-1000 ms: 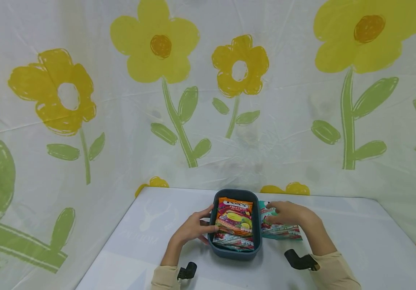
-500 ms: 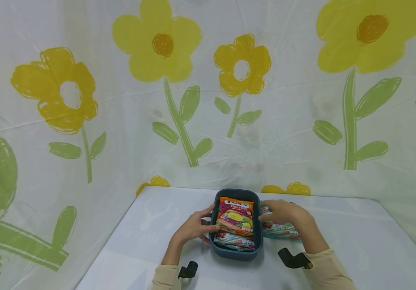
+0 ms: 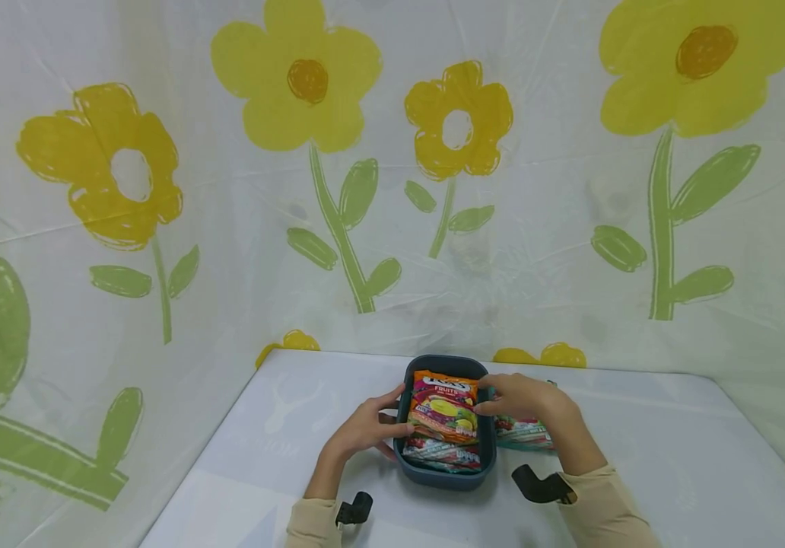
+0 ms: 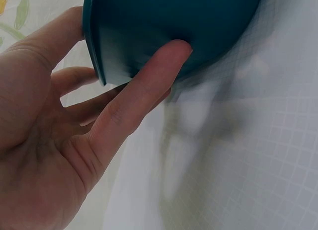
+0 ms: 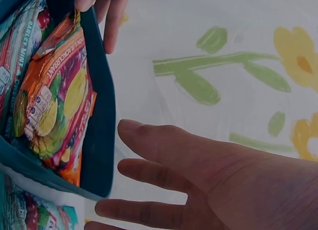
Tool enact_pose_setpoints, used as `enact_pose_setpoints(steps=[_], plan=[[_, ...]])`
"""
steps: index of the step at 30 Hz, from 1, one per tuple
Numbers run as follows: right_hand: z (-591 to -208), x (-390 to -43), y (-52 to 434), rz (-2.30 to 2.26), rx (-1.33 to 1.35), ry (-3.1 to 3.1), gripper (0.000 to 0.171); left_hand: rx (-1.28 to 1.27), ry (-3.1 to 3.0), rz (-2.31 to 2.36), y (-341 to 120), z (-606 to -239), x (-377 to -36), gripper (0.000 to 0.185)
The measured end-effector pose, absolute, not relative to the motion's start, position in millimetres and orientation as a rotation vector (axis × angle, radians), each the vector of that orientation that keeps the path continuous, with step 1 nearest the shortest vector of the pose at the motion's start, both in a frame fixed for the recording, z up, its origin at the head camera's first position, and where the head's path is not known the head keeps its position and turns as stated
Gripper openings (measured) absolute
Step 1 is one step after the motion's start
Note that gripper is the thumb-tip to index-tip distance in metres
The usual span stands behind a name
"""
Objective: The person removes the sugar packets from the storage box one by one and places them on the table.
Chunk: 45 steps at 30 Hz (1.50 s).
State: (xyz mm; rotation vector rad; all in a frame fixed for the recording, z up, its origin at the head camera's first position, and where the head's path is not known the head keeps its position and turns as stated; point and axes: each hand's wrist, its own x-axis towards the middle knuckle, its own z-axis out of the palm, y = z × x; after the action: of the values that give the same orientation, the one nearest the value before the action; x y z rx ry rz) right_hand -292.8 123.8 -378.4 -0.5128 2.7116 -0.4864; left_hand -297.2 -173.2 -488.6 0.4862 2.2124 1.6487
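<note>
A dark teal plastic box (image 3: 444, 481) stands on the table with candy bags inside. On top lies an orange bag of fruit candy (image 3: 442, 407); a teal-and-red candy bag (image 3: 440, 454) shows below its front edge. My left hand (image 3: 363, 428) grips the box's left wall, its thumb (image 4: 171, 56) against the wall and other fingers (image 4: 69, 31) at the rim. My right hand (image 3: 522, 396) reaches over the right rim in the head view, fingers extended, holding nothing. In the right wrist view its fingers (image 5: 149, 135) are spread near the box wall.
Another teal candy bag (image 3: 522, 435) lies on the white table (image 3: 639, 441) right of the box, partly hidden under my right hand. A white sheet with yellow flowers (image 3: 536, 266) hangs behind the table. Black wrist cameras (image 3: 539, 485) sit at both sleeves.
My right hand has moved left, from above the bag on the table to the box's right rim, beside the orange bag. My left hand keeps its grip on the box.
</note>
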Motion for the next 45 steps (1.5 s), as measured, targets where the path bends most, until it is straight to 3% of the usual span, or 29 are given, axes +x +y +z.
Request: enact_pose_setpoints(steps=[25,45], plan=[[-375,-298,107,-0.548,-0.498,2.697,0.057,0.497,2.214,1.653,-173,-487,-296,0.081],[-393,-304,87,-0.557,-0.554,2.697,0.052,0.465,2.236,1.625,-172,-486,-296,0.081]])
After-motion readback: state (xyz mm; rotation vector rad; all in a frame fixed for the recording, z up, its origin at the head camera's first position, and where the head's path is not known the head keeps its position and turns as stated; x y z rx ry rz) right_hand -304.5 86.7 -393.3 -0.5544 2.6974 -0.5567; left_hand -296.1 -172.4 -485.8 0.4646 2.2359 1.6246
